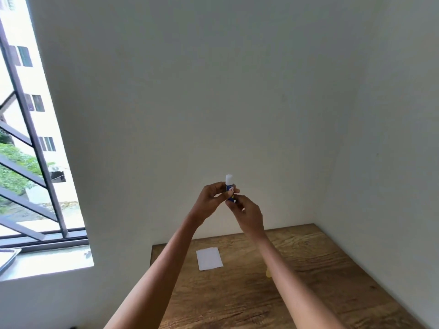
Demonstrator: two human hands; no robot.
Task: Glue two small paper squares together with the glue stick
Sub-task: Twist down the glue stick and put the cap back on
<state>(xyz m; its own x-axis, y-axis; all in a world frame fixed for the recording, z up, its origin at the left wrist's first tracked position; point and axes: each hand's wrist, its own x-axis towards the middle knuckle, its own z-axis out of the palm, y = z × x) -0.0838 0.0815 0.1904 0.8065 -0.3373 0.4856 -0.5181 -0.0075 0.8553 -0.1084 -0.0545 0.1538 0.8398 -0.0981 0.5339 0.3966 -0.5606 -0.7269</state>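
Observation:
I hold a blue glue stick [230,187] upright in the air in front of the wall, its white glue end pointing up and uncovered. My left hand [211,200] pinches the blue body from the left. My right hand [247,213] grips the bottom end from below. A white paper square [209,258] lies flat on the wooden table [308,281], below and behind my arms, near the table's far left part. A small yellow thing [268,273], mostly hidden by my right forearm, rests on the table.
The table stands in a corner, with pale walls behind and to the right. A barred window [31,162] with a sill is on the left, and a metal tray edge [8,257] lies on the sill.

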